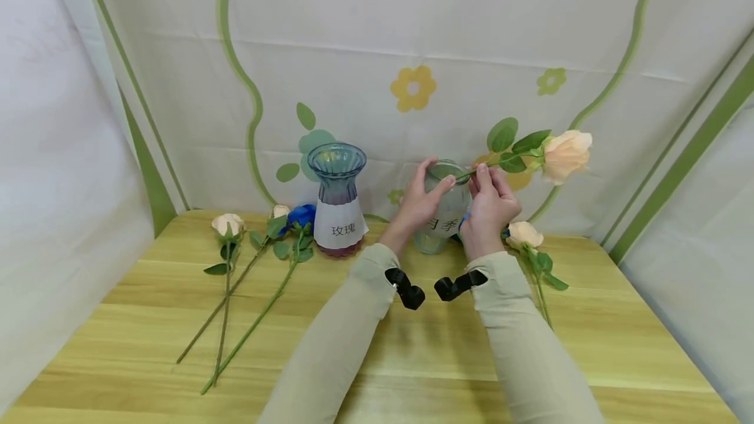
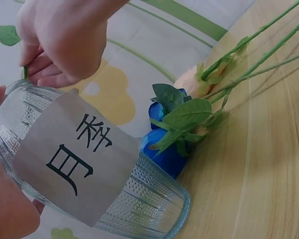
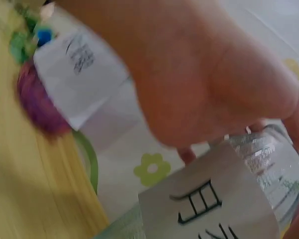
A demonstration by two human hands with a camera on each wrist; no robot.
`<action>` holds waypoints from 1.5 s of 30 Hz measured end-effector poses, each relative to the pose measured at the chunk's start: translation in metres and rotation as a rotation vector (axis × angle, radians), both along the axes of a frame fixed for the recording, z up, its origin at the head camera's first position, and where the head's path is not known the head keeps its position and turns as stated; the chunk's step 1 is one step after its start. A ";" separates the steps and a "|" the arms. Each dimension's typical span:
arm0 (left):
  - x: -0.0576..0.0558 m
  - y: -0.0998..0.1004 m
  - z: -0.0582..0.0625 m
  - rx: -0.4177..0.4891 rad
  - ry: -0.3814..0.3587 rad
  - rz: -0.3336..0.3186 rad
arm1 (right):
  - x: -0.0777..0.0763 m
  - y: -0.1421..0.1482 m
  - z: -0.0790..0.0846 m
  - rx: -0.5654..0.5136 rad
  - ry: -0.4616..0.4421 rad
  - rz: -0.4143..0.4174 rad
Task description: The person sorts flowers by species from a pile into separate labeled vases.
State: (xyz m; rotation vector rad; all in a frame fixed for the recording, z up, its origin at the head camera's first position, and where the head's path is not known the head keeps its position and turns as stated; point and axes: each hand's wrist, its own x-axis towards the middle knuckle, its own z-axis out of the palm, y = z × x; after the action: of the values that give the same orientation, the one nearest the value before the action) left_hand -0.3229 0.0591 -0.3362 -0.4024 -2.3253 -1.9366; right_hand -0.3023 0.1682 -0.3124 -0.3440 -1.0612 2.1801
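My left hand (image 1: 418,205) holds the clear glass vase (image 2: 144,199) around its upper part, thumb near the rim. The vase stands upright on the table and bears a white label with black characters. With my right hand (image 1: 490,209) I pinch the green stem of a peach rose (image 1: 565,157) at the mouth of this vase. The bloom points to the right, and the stem lies tilted across the rim; how far its lower end reaches inside is hard to see. In the right wrist view, the right hand (image 3: 214,74) covers part of the vase.
Left of the hands stands a blue-purple glass vase (image 1: 337,175) with a white label. Further left lie a pale rose (image 1: 228,224), another pale one and a blue rose (image 1: 302,216). More pale and blue flowers (image 2: 164,154) lie right of the clear vase. A printed cloth hangs behind.
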 end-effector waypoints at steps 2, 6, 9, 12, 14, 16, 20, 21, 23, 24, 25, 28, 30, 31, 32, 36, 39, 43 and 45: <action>0.000 0.000 0.000 0.001 0.004 0.002 | -0.002 -0.003 -0.001 0.003 -0.005 -0.005; -0.001 0.000 0.000 0.000 0.015 0.005 | -0.006 -0.008 -0.004 -0.010 -0.034 0.019; -0.002 -0.002 0.000 0.007 0.015 0.012 | -0.008 -0.011 -0.006 -0.004 -0.056 0.044; -0.001 -0.004 0.000 0.013 0.005 0.014 | -0.009 -0.012 -0.008 0.005 -0.071 0.063; -0.001 -0.004 0.001 0.017 -0.003 0.013 | -0.010 -0.012 -0.008 0.009 -0.085 0.077; 0.000 -0.005 0.002 0.014 -0.004 0.007 | -0.010 -0.011 -0.008 0.007 -0.105 0.083; -0.001 -0.003 0.003 0.011 0.007 0.002 | -0.010 -0.008 -0.007 -0.001 -0.131 0.108; -0.002 -0.003 0.003 0.008 0.009 0.004 | -0.009 -0.007 -0.007 -0.002 -0.133 0.123; -0.002 -0.003 0.004 0.000 0.013 0.006 | -0.006 -0.004 -0.008 0.014 -0.149 0.161; -0.002 -0.002 0.004 -0.003 0.013 0.004 | -0.005 -0.003 -0.008 0.026 -0.158 0.181; -0.002 -0.002 0.004 -0.005 0.012 0.003 | -0.003 -0.001 -0.009 0.046 -0.172 0.200; -0.001 -0.001 0.004 -0.012 -0.001 0.001 | 0.006 0.008 -0.014 0.089 -0.230 0.241; 0.000 -0.001 0.005 -0.011 -0.017 -0.003 | 0.014 0.017 -0.018 0.090 -0.256 0.262; 0.000 -0.001 0.005 -0.013 -0.023 -0.004 | 0.018 0.021 -0.020 0.094 -0.264 0.274; 0.001 -0.001 0.005 -0.016 -0.029 -0.004 | 0.023 0.027 -0.021 0.095 -0.269 0.289; 0.002 0.000 0.005 -0.020 -0.045 -0.012 | 0.042 0.049 -0.021 0.114 -0.255 0.367; 0.004 -0.001 0.004 -0.015 -0.058 -0.017 | 0.057 0.063 -0.019 0.168 -0.229 0.439; 0.005 -0.002 0.002 -0.014 -0.070 -0.022 | 0.074 0.082 -0.017 0.217 -0.159 0.514; 0.005 -0.002 0.002 -0.016 -0.076 -0.019 | 0.081 0.092 -0.018 0.218 -0.122 0.527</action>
State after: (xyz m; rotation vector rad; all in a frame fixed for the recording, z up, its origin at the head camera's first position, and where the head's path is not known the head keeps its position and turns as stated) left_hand -0.3175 0.0573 -0.3344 -0.3597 -2.3937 -1.9764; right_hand -0.2217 0.2606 -0.3303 -0.1016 -1.5843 2.4825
